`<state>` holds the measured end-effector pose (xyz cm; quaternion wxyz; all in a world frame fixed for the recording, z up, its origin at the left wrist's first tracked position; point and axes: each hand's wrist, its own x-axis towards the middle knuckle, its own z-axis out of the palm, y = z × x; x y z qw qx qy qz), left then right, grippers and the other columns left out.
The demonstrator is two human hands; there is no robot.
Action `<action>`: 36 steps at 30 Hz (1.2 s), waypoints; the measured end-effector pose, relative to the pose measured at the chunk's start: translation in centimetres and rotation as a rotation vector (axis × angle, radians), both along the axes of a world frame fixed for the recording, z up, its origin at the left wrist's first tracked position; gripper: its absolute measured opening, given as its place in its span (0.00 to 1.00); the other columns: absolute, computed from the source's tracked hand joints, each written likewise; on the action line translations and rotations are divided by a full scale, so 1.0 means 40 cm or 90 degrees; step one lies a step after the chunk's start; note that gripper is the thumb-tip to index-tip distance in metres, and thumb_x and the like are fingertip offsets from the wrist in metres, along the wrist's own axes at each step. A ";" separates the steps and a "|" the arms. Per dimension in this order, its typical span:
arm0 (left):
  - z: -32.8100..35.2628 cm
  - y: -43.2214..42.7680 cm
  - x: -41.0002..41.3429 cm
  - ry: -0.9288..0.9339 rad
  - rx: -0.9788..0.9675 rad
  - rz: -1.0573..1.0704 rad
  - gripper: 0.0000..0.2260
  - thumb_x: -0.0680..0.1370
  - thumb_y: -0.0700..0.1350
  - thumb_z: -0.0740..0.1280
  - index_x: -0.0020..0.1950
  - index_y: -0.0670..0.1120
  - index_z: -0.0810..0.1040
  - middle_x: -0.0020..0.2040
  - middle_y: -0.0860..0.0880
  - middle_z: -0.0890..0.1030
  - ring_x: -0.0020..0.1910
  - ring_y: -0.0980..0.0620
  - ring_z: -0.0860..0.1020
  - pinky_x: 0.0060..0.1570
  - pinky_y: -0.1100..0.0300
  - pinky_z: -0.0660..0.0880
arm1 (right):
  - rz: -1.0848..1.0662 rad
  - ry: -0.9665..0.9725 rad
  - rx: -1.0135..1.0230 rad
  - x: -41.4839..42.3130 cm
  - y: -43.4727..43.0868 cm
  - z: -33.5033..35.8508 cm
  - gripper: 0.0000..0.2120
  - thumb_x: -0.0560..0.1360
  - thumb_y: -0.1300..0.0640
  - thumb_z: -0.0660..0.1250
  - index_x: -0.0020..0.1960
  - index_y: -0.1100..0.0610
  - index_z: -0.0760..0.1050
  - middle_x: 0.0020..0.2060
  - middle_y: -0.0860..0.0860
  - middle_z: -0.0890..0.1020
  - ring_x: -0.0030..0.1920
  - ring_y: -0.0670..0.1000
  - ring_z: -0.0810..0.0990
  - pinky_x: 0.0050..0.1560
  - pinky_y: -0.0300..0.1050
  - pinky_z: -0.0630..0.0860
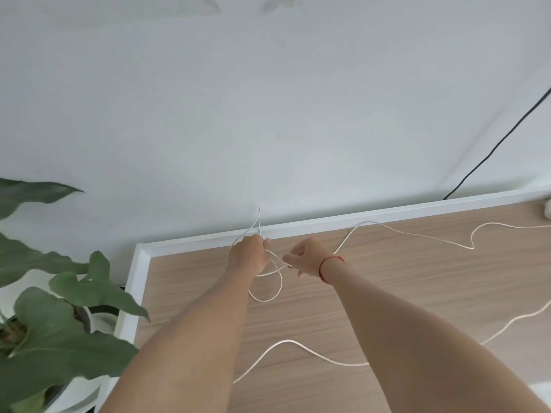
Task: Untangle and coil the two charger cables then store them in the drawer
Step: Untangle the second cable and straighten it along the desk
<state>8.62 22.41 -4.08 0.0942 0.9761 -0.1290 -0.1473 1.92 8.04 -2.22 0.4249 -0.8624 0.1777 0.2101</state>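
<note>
A thin white charger cable (417, 234) runs across the wooden table top (387, 287) towards the far right. My left hand (249, 254) grips a bunch of its loops, one standing up above the fist and another hanging down to the table. My right hand (307, 257), a red string at its wrist, pinches the same cable just right of the left hand. A second white cable (286, 342) lies in a wave near the front, passing under my right forearm. No drawer is in view.
A white frame (343, 220) edges the table against a pale wall. A leafy potted plant (53, 308) stands off the left edge. A black cord (492, 150) runs down the wall at right. A small white object (547, 208) sits at the far right.
</note>
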 end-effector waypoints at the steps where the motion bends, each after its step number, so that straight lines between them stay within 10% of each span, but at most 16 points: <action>1: 0.001 0.010 -0.001 0.001 0.000 0.006 0.19 0.84 0.52 0.51 0.55 0.41 0.77 0.55 0.42 0.80 0.56 0.40 0.78 0.51 0.53 0.72 | 0.006 0.017 0.002 0.004 0.013 0.004 0.18 0.67 0.42 0.64 0.36 0.56 0.80 0.35 0.54 0.84 0.35 0.54 0.83 0.33 0.39 0.73; 7: 0.009 0.071 0.000 0.023 0.012 0.045 0.14 0.82 0.46 0.55 0.58 0.43 0.77 0.57 0.43 0.80 0.56 0.40 0.78 0.49 0.54 0.73 | -0.004 0.028 0.015 0.043 0.076 0.018 0.35 0.54 0.24 0.63 0.32 0.57 0.77 0.30 0.51 0.76 0.32 0.52 0.71 0.38 0.44 0.68; 14: -0.015 0.205 0.024 0.062 -0.044 0.076 0.10 0.77 0.44 0.60 0.37 0.46 0.74 0.43 0.43 0.80 0.51 0.40 0.79 0.43 0.54 0.73 | -0.016 -0.109 -0.130 0.095 0.079 -0.013 0.20 0.74 0.48 0.68 0.29 0.58 0.68 0.29 0.52 0.73 0.33 0.54 0.71 0.36 0.42 0.67; 20: -0.058 0.358 0.081 0.049 -0.060 0.198 0.12 0.81 0.47 0.59 0.59 0.47 0.79 0.56 0.44 0.81 0.54 0.41 0.79 0.50 0.53 0.74 | -0.135 -0.099 -0.297 0.114 0.032 -0.040 0.21 0.78 0.48 0.62 0.31 0.59 0.68 0.33 0.56 0.73 0.37 0.58 0.72 0.37 0.45 0.66; 29: -0.104 0.453 0.104 -0.034 -0.098 0.197 0.11 0.81 0.45 0.61 0.51 0.41 0.81 0.53 0.42 0.77 0.56 0.42 0.75 0.51 0.49 0.74 | -0.313 -0.032 -0.221 0.175 0.074 -0.141 0.10 0.78 0.59 0.62 0.43 0.66 0.75 0.28 0.53 0.71 0.33 0.55 0.71 0.26 0.40 0.59; 32: -0.128 0.486 0.109 0.034 -0.136 0.225 0.08 0.79 0.40 0.63 0.44 0.43 0.79 0.53 0.41 0.77 0.52 0.42 0.75 0.50 0.51 0.73 | -0.349 -0.062 -0.126 0.181 0.107 -0.170 0.14 0.77 0.57 0.61 0.38 0.66 0.74 0.36 0.63 0.82 0.40 0.62 0.81 0.40 0.48 0.78; 36: -0.142 0.480 0.070 0.142 -0.146 0.165 0.10 0.75 0.46 0.68 0.47 0.43 0.70 0.52 0.45 0.69 0.50 0.45 0.71 0.48 0.53 0.74 | -0.237 -0.066 -0.093 0.173 0.181 -0.193 0.09 0.77 0.58 0.62 0.39 0.58 0.70 0.43 0.62 0.81 0.44 0.62 0.81 0.44 0.49 0.76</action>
